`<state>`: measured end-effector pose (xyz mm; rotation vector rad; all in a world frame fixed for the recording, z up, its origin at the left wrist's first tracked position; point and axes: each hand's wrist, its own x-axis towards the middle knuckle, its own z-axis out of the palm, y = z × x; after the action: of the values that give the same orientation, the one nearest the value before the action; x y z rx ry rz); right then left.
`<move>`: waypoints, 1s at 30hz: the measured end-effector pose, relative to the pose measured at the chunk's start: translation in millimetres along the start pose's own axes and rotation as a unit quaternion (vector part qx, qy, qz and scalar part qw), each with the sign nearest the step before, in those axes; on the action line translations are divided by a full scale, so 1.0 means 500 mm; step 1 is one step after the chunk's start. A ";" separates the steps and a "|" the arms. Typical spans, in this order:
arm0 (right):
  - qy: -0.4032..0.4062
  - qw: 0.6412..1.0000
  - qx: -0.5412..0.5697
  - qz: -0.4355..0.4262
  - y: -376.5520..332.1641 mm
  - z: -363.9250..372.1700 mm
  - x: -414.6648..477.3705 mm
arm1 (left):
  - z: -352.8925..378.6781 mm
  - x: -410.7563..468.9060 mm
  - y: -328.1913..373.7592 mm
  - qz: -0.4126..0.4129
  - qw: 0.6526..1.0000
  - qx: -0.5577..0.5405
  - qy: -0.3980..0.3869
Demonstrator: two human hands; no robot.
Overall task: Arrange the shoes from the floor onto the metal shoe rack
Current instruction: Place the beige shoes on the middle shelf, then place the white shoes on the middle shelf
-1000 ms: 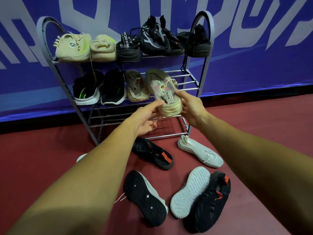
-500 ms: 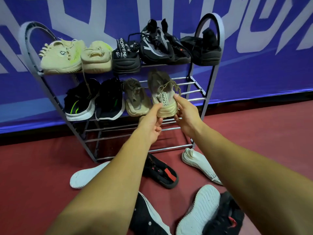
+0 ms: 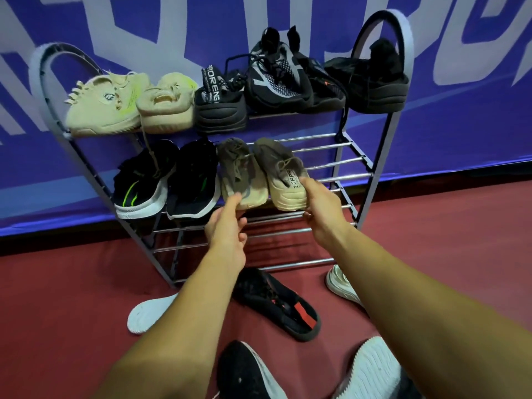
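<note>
The grey metal shoe rack (image 3: pixel 373 180) stands against a blue banner. Its middle shelf holds two black trainers (image 3: pixel 167 182) at the left and a beige-brown pair beside them. My right hand (image 3: pixel 322 210) grips the heel of the right beige-brown shoe (image 3: pixel 283 180), which rests on the shelf bars. The extended finger of my left hand (image 3: pixel 227 226) touches the heel of the left beige-brown shoe (image 3: pixel 240 180); its other fingers hang loosely curled. On the floor in front lie a black shoe with a red tab (image 3: pixel 276 303) and several more.
The top shelf is full: two cream shoes (image 3: pixel 129 105) at the left, several black ones (image 3: pixel 276 79) to the right. The middle shelf's right end and the lower shelves show bare bars. White shoes (image 3: pixel 146 312) (image 3: pixel 339 283) and upturned soles (image 3: pixel 244 370) (image 3: pixel 371 367) lie on the red floor.
The beige-brown shoe went from tilted in both hands to flat on the middle shelf beside its partner. My left hand let go of it and shifted left to the other shoe's heel.
</note>
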<state>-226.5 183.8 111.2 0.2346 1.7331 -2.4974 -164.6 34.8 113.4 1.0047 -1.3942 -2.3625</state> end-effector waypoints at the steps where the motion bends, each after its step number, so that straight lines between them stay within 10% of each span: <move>1: 0.004 1.000 0.002 -0.001 0.004 -0.001 0.003 | -0.004 0.004 0.003 0.007 1.000 0.005 -0.002; 15: -0.040 0.992 -0.116 0.006 0.026 -0.051 -0.013 | -0.018 0.011 -0.033 0.044 0.994 0.049 -0.085; 21: -0.075 0.913 -0.399 0.038 0.105 -0.153 -0.047 | -0.086 -0.015 -0.089 0.057 0.944 0.282 -0.159; 30: -0.154 0.853 -0.492 0.083 0.154 -0.175 -0.117 | -0.144 -0.040 -0.167 0.052 0.884 0.427 -0.183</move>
<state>-150.0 238.2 20.4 -0.0979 2.3994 -1.1709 -90.3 39.4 29.6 0.5921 -2.6762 -1.8905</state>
